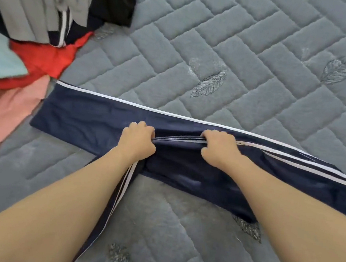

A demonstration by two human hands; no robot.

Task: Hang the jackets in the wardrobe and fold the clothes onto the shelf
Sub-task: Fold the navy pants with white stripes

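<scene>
Navy trousers (78, 118) flat on quilt (262, 55), L hand (137, 140) & R hand (219, 148) gripping striped edge

Setting: home bedroom. Evidence: the work surface is a bed covered by a grey quilted mattress pad (262, 55), stitched in a herringbone block pattern with embroidered leaf motifs (208, 84). Unsorted household laundry is heaped at the upper left corner (41, 8): grey, black, red, pale blue and pink garments. Navy track trousers with white side stripes (87, 114) lie spread flat across the pad. No walls or furniture visible.
</scene>
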